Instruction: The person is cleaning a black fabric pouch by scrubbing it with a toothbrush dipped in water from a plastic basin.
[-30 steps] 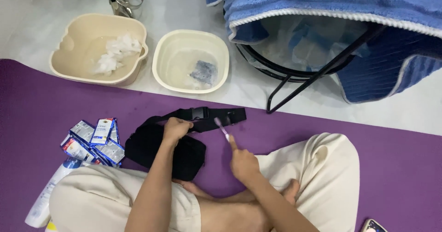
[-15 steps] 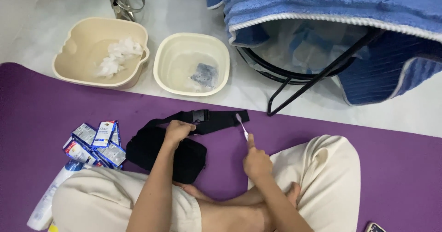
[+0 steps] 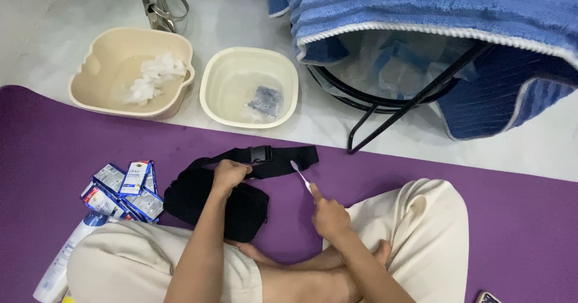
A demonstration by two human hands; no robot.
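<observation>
The right hand [image 3: 328, 216] has its fingers curled shut around a toothbrush [image 3: 300, 176], whose long axis runs from the fist toward 11 o'clock, bristle end at the black strap [image 3: 283, 158]; the left hand [image 3: 229, 173] is closed on the black waist bag [image 3: 217, 204] where bag and strap meet. All this lies on a purple mat [image 3: 48, 146] over a pale floor, with a beige basin [image 3: 129, 74] and a cream basin [image 3: 250, 86] at 12 o'clock. What sits in their water is hard to make out, and the blue towel [image 3: 421, 8] at 1 o'clock is cut off by the frame.
</observation>
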